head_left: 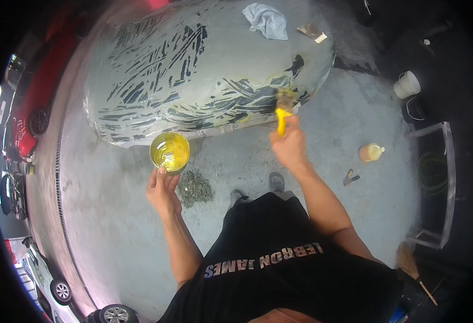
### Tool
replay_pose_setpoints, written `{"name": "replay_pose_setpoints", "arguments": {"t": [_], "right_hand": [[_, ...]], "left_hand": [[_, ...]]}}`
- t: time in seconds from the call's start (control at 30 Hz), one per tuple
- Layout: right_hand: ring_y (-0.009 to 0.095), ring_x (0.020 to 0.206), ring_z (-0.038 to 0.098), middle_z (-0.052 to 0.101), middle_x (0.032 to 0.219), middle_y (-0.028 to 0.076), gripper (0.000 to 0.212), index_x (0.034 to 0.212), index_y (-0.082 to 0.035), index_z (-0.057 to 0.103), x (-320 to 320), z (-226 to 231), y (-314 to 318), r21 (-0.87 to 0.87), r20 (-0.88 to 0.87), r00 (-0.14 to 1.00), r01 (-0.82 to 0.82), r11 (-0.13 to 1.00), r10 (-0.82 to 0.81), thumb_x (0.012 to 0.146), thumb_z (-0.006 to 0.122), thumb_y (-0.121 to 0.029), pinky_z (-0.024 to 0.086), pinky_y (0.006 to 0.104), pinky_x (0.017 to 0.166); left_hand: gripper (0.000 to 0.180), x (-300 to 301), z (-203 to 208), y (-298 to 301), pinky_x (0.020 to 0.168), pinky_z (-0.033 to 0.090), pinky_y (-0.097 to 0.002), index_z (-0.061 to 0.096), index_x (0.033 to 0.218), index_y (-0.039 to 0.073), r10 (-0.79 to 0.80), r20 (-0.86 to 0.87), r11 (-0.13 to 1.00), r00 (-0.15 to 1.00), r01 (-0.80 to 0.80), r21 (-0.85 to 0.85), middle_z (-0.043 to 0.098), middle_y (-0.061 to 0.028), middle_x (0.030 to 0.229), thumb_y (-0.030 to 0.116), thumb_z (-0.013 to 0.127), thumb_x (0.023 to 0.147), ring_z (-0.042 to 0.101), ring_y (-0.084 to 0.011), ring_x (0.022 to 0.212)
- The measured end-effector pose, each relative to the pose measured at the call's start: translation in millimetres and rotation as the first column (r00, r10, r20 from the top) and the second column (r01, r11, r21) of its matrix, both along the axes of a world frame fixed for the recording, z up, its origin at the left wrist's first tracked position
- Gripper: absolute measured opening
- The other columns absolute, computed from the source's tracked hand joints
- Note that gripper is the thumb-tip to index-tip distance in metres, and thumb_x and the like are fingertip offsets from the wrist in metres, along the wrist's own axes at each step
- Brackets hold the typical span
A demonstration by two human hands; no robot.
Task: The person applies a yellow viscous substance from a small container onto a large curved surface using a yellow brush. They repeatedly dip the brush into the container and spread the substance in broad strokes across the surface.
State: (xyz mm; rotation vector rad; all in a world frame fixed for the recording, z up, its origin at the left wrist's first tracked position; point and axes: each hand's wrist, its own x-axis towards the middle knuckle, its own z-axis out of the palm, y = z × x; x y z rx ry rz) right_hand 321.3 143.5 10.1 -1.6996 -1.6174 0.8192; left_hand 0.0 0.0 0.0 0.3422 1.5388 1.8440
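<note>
My left hand [164, 194] grips a round bowl [170, 153] from below, thumb on its near rim. Yellow liquid coats the inside of the bowl. In my right hand [290, 145] is a brush with a yellow handle [281, 119], slightly blurred. Its bristles [286, 98] touch the near right edge of a large rounded panel [215, 64], which looks like part of a car body. The panel is pale grey-green with many dark streaks, and wet yellowish strokes run along its near side.
On the panel's far right lie a blue cloth [266, 21] and a small flat piece [312, 32]. To my right on the floor are a jug of amber liquid [371, 152], a scraper [350, 177], a white bucket [407, 85], a metal frame [445, 183] and a broom [408, 261]. Parked cars line the left.
</note>
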Motion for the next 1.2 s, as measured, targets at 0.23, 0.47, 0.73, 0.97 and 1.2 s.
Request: {"name": "replay_pose_setpoints", "arguments": {"t": [0.23,0.47,0.73,0.97,1.2], "right_hand": [[0.048,0.077,0.070,0.068,0.079,0.027,0.054,0.134,0.000,0.043,-81,-3,-31,-0.067,-0.106,0.971,-0.222,0.973,0.215,0.088,0.068,-0.013,0.054,0.0530,0.069],[0.049,0.081,0.069,0.072,0.089,0.026,0.064,0.148,-0.012,0.044,-35,10,-37,-0.067,0.245,0.807,-0.539,0.840,0.537,0.088,0.067,-0.020,0.055,0.0559,0.074],[0.042,0.083,0.072,0.073,0.097,0.019,0.065,0.148,-0.014,0.051,51,-5,18,-0.075,0.644,0.495,-0.718,0.692,0.583,0.086,0.069,-0.014,0.058,0.0523,0.074],[0.042,0.084,0.073,0.074,0.104,0.020,0.068,0.150,-0.015,0.050,110,31,55,-0.016,0.646,0.594,-0.617,0.787,0.479,0.085,0.071,-0.014,0.059,0.0522,0.075],[0.042,0.085,0.073,0.074,0.100,0.021,0.070,0.151,-0.017,0.048,99,-2,61,-0.024,0.610,0.570,-0.680,0.733,0.550,0.085,0.071,-0.016,0.059,0.0521,0.077]], "left_hand": [[0.057,-17,7,13,0.076,0.065,-0.0339,0.054,0.135,-0.017,-0.017,-0.003,0.999,1.000,0.017,0.042,0.072,-0.0185,0.108,0.018,0.078,0.096,0.075,-0.0215,0.084],[0.057,-21,5,-5,0.077,0.065,-0.0338,0.055,0.133,-0.016,0.039,0.004,0.999,0.999,-0.039,0.023,0.072,-0.0193,0.109,0.020,0.078,0.096,0.075,-0.0229,0.086],[0.054,-1,-2,-16,0.074,0.064,-0.0313,0.057,0.131,-0.016,0.099,0.029,0.995,0.995,-0.099,-0.007,0.073,-0.0180,0.104,0.019,0.079,0.096,0.075,-0.0212,0.083],[0.051,16,-5,-23,0.074,0.064,-0.0315,0.058,0.130,-0.015,0.168,0.034,0.986,0.985,-0.168,-0.001,0.073,-0.0178,0.103,0.019,0.078,0.096,0.075,-0.0206,0.082],[0.054,43,12,-13,0.074,0.064,-0.0322,0.057,0.132,-0.016,0.180,0.023,0.983,0.983,-0.181,0.025,0.073,-0.0180,0.103,0.019,0.078,0.097,0.075,-0.0209,0.082]]}}
